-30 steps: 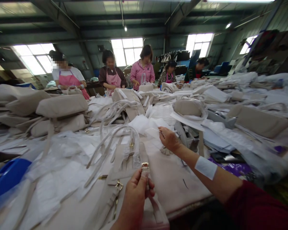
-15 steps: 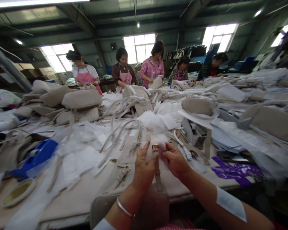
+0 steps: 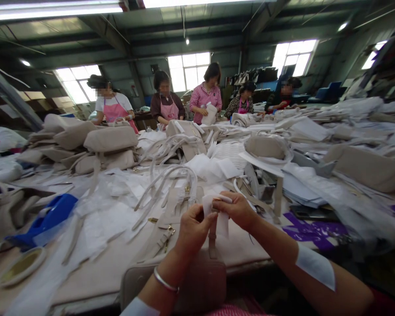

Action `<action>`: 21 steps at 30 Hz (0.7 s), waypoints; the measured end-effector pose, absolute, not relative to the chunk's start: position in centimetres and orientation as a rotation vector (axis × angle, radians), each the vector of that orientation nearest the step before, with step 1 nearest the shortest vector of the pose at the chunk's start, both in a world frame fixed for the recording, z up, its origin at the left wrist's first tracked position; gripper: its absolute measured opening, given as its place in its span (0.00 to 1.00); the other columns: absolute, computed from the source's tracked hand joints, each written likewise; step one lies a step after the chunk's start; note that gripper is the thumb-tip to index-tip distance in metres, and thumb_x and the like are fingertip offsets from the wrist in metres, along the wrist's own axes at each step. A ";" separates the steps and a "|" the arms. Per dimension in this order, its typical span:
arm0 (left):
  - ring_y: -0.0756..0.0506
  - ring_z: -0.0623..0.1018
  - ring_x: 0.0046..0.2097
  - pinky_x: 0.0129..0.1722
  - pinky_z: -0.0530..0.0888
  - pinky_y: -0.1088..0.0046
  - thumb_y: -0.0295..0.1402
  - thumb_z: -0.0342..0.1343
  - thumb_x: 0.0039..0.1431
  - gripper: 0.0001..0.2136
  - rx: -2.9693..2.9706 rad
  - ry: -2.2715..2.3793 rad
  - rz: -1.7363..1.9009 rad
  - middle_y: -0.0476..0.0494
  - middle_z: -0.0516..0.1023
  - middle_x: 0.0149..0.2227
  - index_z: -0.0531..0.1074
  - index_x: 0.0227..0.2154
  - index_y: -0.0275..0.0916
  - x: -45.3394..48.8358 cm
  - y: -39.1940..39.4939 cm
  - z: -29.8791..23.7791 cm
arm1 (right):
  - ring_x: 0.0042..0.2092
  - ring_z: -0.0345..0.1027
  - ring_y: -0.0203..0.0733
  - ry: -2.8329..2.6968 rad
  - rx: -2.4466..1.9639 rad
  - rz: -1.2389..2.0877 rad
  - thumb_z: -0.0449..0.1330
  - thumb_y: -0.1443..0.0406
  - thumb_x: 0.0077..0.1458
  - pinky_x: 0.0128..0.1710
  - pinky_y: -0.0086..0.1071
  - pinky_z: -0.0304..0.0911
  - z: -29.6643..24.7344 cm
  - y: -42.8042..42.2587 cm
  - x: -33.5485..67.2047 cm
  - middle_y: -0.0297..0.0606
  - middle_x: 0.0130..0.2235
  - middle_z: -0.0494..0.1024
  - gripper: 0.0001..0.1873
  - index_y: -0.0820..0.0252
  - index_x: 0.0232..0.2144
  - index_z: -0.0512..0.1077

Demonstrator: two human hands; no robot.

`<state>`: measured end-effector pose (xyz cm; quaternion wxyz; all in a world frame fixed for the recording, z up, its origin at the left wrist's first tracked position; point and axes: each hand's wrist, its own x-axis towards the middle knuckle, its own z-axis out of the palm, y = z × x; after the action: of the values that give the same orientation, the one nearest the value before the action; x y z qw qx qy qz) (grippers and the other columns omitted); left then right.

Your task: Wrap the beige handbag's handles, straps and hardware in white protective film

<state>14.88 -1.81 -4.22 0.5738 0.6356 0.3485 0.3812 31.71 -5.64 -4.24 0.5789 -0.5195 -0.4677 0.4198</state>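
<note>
A beige bag (image 3: pixel 202 281) rests against the table's front edge, close to my body. Its narrow strap (image 3: pixel 212 239) rises to a small gold buckle (image 3: pixel 216 200). A thin white wrapping sheet (image 3: pixel 222 226) lies behind and around the buckle. My left hand (image 3: pixel 191 228) is closed, thumb and fingers pinching the strap end just below the buckle. From the other side my right hand (image 3: pixel 239 211) pinches the sheet over the buckle, its fingertips partly covering the metal. A second beige piece with gold clasps (image 3: pixel 171 230) lies just left of my hands.
Beige bags (image 3: pixel 110 139) are heaped at the far left. White sheets (image 3: pixel 112 219) and loose straps (image 3: pixel 158 184) cover the middle. A blue tape dispenser (image 3: pixel 49 219) and a roll of tape (image 3: pixel 22 265) lie left, purple plastic (image 3: pixel 311 230) right. Several co-workers (image 3: pixel 206 94) stand across the table.
My right hand has moved left and folded the white sheet across the buckle, which is now mostly covered. A co-worker opposite has raised a pale piece upright.
</note>
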 end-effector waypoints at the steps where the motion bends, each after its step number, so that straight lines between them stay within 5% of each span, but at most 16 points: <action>1: 0.49 0.72 0.30 0.30 0.70 0.73 0.49 0.62 0.52 0.20 1.352 0.728 0.837 0.46 0.74 0.29 0.77 0.37 0.36 14.8 -1.6 -4.2 | 0.24 0.54 0.31 -1.084 -1.174 0.974 0.68 0.58 0.47 0.24 0.27 0.50 -4.1 -5.8 31.7 0.27 0.21 0.63 0.16 0.61 0.20 0.68; 5: 0.53 0.66 0.22 0.24 0.65 0.76 0.52 0.59 0.54 0.25 1.141 0.626 0.660 0.50 0.72 0.25 0.75 0.47 0.36 14.8 -0.9 -4.5 | 0.27 0.55 0.32 -1.034 -1.079 0.972 0.67 0.58 0.48 0.26 0.27 0.51 -4.5 -6.5 31.0 0.29 0.24 0.65 0.14 0.61 0.22 0.70; 10: 0.46 0.74 0.36 0.35 0.69 0.73 0.47 0.58 0.58 0.17 1.656 0.716 0.717 0.45 0.78 0.33 0.80 0.37 0.38 15.0 -1.5 -4.1 | 0.24 0.53 0.32 -1.065 -1.208 0.922 0.65 0.58 0.50 0.21 0.26 0.50 -5.5 -6.6 29.9 0.28 0.21 0.60 0.17 0.60 0.19 0.65; 14: 0.49 0.69 0.28 0.27 0.64 0.74 0.50 0.52 0.60 0.21 1.670 0.743 0.684 0.47 0.75 0.26 0.78 0.30 0.36 15.0 -2.0 -4.0 | 0.27 0.58 0.34 -1.246 -1.324 0.799 0.62 0.61 0.53 0.23 0.26 0.56 -5.2 -6.8 30.1 0.32 0.25 0.65 0.13 0.60 0.20 0.68; 17: 0.51 0.67 0.24 0.24 0.63 0.75 0.52 0.51 0.60 0.22 1.451 0.786 0.720 0.50 0.70 0.22 0.73 0.28 0.36 14.9 -1.8 -4.6 | 0.29 0.63 0.35 -1.371 -1.130 1.052 0.62 0.60 0.54 0.27 0.28 0.62 -4.4 -7.1 31.1 0.34 0.29 0.71 0.10 0.60 0.37 0.75; 21: 0.52 0.65 0.22 0.22 0.62 0.75 0.53 0.50 0.60 0.22 1.295 0.732 0.723 0.52 0.67 0.21 0.72 0.30 0.36 14.8 -1.6 -5.4 | 0.34 0.67 0.35 -1.455 -0.958 1.137 0.63 0.64 0.55 0.33 0.29 0.65 -3.8 -7.2 32.4 0.38 0.41 0.75 0.35 0.53 0.64 0.58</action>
<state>14.75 -1.60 -5.38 0.6772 0.5760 0.3257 0.3217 32.44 -7.15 -3.84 0.5062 -0.3972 -0.6031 0.4715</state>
